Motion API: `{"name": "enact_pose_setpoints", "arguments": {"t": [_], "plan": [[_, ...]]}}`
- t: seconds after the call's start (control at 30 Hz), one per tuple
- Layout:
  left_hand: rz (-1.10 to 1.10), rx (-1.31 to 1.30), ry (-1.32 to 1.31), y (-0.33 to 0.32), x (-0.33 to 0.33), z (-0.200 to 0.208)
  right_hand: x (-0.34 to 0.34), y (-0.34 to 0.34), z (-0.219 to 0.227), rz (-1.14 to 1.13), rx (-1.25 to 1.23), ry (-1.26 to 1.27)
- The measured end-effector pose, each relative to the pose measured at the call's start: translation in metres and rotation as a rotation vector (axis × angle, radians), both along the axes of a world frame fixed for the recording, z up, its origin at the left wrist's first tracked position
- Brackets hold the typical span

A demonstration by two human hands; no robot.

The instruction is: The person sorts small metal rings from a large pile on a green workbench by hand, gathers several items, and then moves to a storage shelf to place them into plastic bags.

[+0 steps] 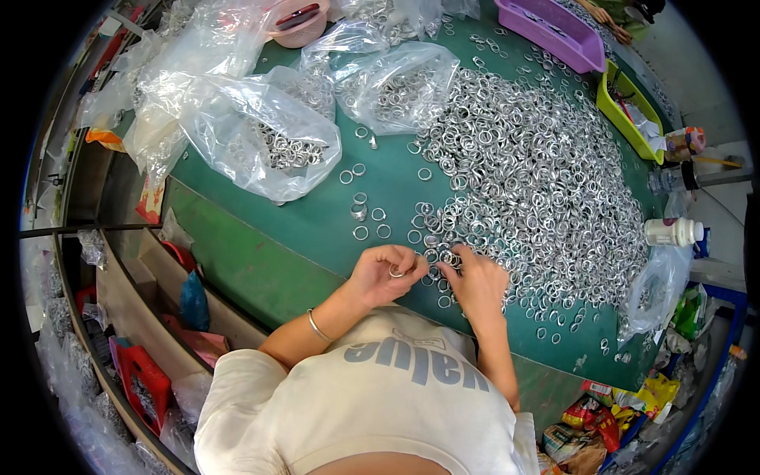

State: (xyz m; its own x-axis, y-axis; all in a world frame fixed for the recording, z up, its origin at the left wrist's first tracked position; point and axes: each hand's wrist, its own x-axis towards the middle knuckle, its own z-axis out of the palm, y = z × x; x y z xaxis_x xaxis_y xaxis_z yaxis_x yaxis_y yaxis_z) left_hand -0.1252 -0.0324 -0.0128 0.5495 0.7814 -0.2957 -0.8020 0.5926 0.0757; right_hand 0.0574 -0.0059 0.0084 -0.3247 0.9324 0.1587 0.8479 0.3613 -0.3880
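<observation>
My left hand [385,275] is closed, its fingers curled around a silver ring [395,271] just above the near side of the green table [261,229]. Right beside it, my right hand [481,286] pinches with thumb and forefinger at a ring [451,259] on the near left edge of a big heap of silver rings [538,174]. Between and beyond the two hands lie loose rings [383,231], some singly and some in small clusters.
Clear plastic bags of rings [237,127] cover the far left. A pink basket [299,25], a purple tray [552,33] and a yellow-green tray [629,111] stand along the back. A white bottle [673,232] is at the right edge. Another person's hand [621,33] shows far right.
</observation>
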Motion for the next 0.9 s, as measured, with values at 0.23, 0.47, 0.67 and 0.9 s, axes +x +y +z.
{"name": "enact_pose_setpoints", "arguments": {"t": [0.23,0.47,0.67,0.9], "plan": [[0.016,0.038,0.471,0.000,0.003,0.009,0.008,0.007,0.010,-0.072,-0.235,0.235],[0.091,0.559,1.352,-0.002,0.021,0.004,0.000,0.003,0.002,0.043,-0.068,0.059],[0.080,0.865,1.896,0.005,0.024,0.016,0.018,0.001,0.012,-0.063,-0.387,0.602],[-0.095,0.990,2.101,0.019,0.031,0.010,0.020,-0.004,0.018,-0.101,-0.869,1.871]]}}
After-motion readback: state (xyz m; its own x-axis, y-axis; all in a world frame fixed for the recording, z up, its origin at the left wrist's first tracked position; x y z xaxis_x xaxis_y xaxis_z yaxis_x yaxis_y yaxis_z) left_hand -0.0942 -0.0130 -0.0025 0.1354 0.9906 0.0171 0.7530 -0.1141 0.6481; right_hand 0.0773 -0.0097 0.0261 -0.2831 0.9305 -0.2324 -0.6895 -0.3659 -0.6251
